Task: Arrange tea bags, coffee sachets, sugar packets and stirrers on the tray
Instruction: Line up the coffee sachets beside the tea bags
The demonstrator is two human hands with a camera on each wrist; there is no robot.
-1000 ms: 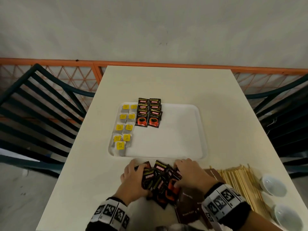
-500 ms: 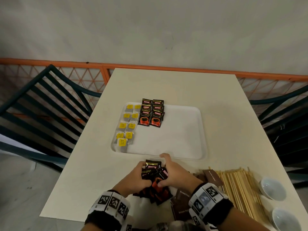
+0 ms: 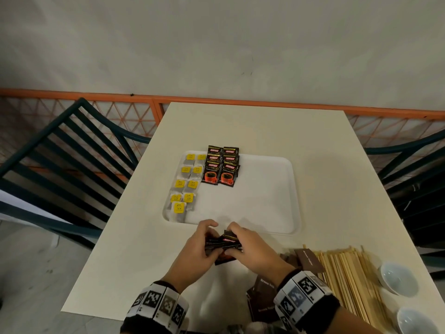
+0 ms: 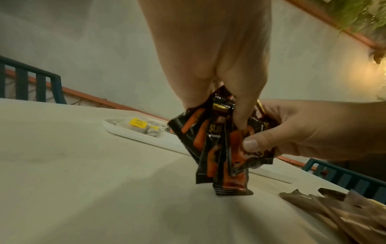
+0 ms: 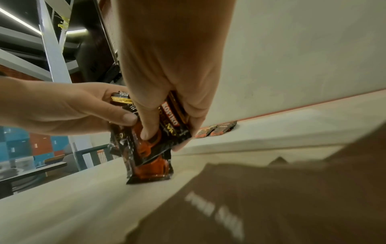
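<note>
This is looking like a café or canteen seating area. A plain cream table [image 3: 240, 131] is standing against an orange mesh railing [image 3: 134, 109] under a bare grey wall [image 3: 216, 44], with dark green slatted chairs [image 3: 60, 160] sitting at either side. Past the table edge, the right wrist view is showing another table [image 5: 35, 170], a teal and orange tiled wall [image 5: 31, 145] and strip lights [image 5: 18, 20] glowing overhead.

"KOPIKO SUPREMO" on coffee sachets [image 3: 220, 168]; "Brown Sugar" on sugar packets [image 3: 265, 295].
</note>
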